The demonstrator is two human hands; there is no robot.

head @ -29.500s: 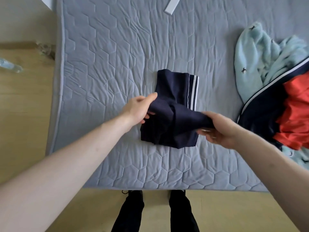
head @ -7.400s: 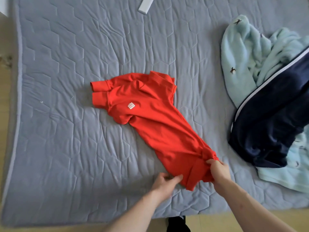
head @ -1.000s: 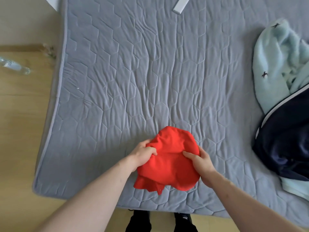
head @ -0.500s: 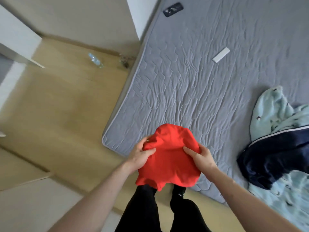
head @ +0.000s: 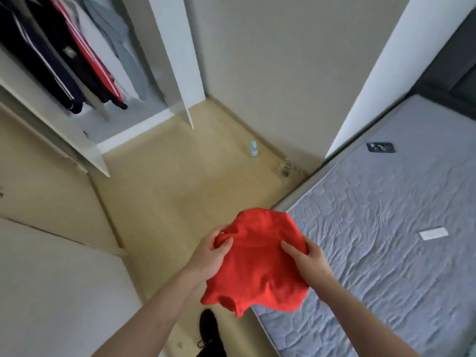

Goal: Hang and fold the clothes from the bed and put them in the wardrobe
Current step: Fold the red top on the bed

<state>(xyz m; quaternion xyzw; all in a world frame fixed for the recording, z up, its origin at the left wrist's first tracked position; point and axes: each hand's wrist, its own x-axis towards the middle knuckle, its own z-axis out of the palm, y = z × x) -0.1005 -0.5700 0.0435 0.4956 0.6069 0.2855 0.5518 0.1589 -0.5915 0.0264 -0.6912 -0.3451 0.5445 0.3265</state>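
I held the folded red shirt (head: 260, 264) between my hands, off the bed (head: 386, 228): my left hand (head: 213, 256) gripped its left edge, my right hand (head: 306, 256) clasped its right side, thumb on top.

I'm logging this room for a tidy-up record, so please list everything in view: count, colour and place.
folded shirt: one, red, held over the bed's corner
bed: one, grey quilted, right
wardrobe: one, white, open, upper left
hanging clothes: several, navy, black, red, grey, inside wardrobe
bottle: one, clear, on floor by wall
white strip: one, on bed
dark flat item: one, far end of bed
shoe: one, black, bottom
left hand: grips shirt
right hand: grips shirt
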